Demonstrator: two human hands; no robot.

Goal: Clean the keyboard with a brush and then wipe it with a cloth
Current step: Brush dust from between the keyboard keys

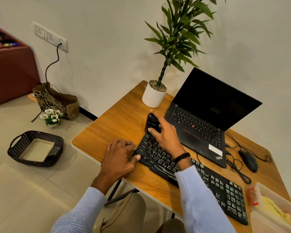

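Observation:
A long black keyboard lies diagonally across the wooden table. My right hand grips a black brush and holds it down on the keyboard's far left corner. My left hand rests at the keyboard's left end, fingers curled on the table and the thumb pressing the keyboard's edge. A yellow cloth lies in a clear plastic box at the table's right front corner.
An open black laptop stands behind the keyboard, with a black mouse and tangled cables to its right. A potted plant sits at the table's far corner. A wicker basket, paper bag and small flowers stand on the floor at left.

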